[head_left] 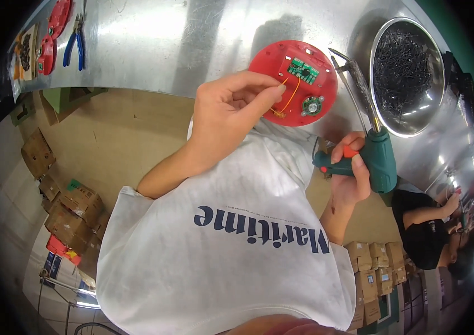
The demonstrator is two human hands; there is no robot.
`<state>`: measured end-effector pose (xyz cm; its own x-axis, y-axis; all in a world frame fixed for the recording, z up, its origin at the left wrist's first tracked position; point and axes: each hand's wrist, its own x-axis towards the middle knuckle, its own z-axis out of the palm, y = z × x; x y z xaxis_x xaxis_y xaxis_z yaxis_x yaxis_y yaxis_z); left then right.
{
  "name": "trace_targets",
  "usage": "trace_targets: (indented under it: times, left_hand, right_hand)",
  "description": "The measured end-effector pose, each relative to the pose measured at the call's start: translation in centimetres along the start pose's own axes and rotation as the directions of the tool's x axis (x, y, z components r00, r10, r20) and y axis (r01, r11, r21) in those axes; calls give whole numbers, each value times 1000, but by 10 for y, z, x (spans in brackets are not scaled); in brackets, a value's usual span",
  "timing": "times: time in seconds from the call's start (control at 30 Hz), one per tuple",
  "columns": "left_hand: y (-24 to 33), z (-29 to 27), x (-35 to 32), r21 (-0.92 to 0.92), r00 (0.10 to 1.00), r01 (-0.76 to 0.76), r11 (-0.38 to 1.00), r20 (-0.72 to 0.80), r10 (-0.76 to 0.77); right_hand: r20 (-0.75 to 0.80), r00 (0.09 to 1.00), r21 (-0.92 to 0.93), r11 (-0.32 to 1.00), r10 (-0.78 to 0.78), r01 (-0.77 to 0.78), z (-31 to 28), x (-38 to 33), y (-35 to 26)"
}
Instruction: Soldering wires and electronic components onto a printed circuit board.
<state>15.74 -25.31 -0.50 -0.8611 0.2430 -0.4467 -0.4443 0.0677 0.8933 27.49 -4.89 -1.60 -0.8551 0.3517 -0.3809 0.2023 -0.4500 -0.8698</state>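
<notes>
A round red plastic housing (pixel 265 58) lies on the metal bench in front of me. Mounted in it are a green circuit board (pixel 303 71) and a small round metal part with a green rim (pixel 312 105). My left hand (pixel 237 106) is closed in a pinch on a thin yellow-orange wire (pixel 286 81) near the board. Another stretch of wire loops down to the housing's lower edge. My right hand (pixel 351 173) grips a green soldering gun (pixel 381 164), fingers around the handle by its red trigger. Its long tip points up, beside the housing's right edge and apart from the board.
A steel bowl (pixel 375 106) full of thin dark pieces stands right of the soldering gun. Blue-handled pliers (pixel 75 44) and more red housings (pixel 47 56) lie at the far left. Cardboard boxes (pixel 72 223) are stacked on the floor. Another person (pixel 427 223) works at the right.
</notes>
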Motion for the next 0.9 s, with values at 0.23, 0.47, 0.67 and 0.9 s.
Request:
trace_targets:
  times: [0.23, 0.47, 0.67, 0.9]
  left_hand:
    - [-1, 1, 3, 203, 981, -183, 962, -28, 193]
    - [-19, 10, 19, 338, 859, -469, 816, -39, 510]
    - [-25, 13, 23, 290, 870, -462, 838, -33, 492]
    - [-19, 13, 23, 314, 886, -429, 847, -37, 462]
  right_hand:
    - [59, 998, -74, 997, -11, 16, 9, 8, -5]
    - [139, 989, -316, 949, 49, -3, 6, 8, -21]
    - [158, 987, -512, 858, 39, 48, -7, 3, -25]
    - [105, 987, -548, 835, 118, -42, -10, 3, -34]
